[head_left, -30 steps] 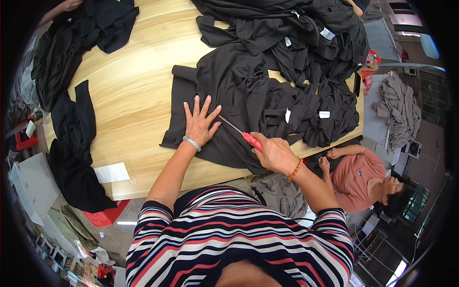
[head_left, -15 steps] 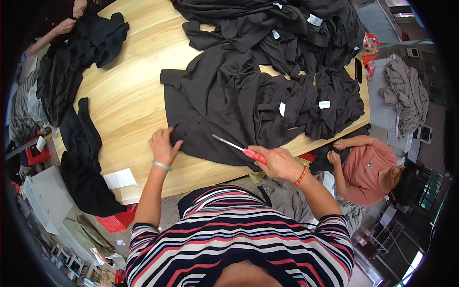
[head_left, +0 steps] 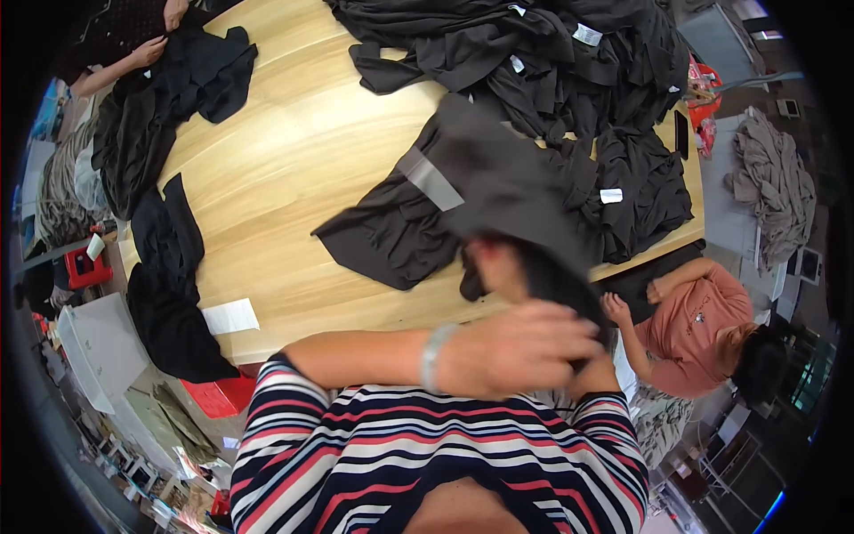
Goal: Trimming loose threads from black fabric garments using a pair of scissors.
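Note:
My left hand (head_left: 520,349) is swung across my body to the right, its fingers smeared and closed at the edge of a dark grey garment (head_left: 525,178). That garment is lifted and blurred, folding over toward the right, with a pale grey strip showing along one edge. Its lower part (head_left: 391,236) lies on the wooden table (head_left: 267,205). Partly covered by the cloth, my right hand (head_left: 503,271) is blurred and closed; a bit of red shows there, the handle of a slim metal-shafted tool like a screwdriver. Its shaft is hidden.
Dark garments with white labels (head_left: 587,35) heap at the far right. Black garments (head_left: 160,276) hang along the left edge beside a white paper (head_left: 231,316). Co-workers are at the far left and the right (head_left: 694,325). A red bin (head_left: 218,396) stands below.
My left hand has moved from the garment's left corner across to the right. The garment has been raised and turned over rightward. My right hand has drawn partly under the cloth, hiding the tool's shaft.

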